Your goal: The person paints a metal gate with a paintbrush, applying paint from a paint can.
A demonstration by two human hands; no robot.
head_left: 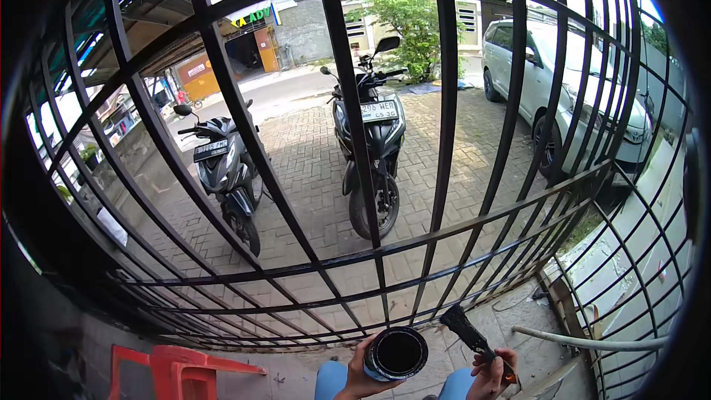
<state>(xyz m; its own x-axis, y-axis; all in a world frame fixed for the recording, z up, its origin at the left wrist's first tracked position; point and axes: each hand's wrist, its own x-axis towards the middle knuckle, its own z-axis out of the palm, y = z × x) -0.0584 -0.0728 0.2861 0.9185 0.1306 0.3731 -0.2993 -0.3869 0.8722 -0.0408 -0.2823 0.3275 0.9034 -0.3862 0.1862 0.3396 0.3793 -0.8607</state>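
My left hand (363,379) is wrapped round the side of an open paint can (378,361), which is tilted so that black paint shows inside its rim. In my right hand (495,378) is a paintbrush (468,332), its bristles and upper handle coated in black. The brush points up and to the left, to the right of the can and apart from it. Just beyond both hands stands a black metal bar fence (400,279), whose lower rails look glossy in places. The brush tip is close to the foot of the fence.
A red plastic chair (178,370) stands at the lower left. A pale pipe (585,341) juts in at the right, by a wire grid (637,267). Beyond the bars are two parked motorbikes (368,130), (226,163) and a silver car (563,81) on paving.
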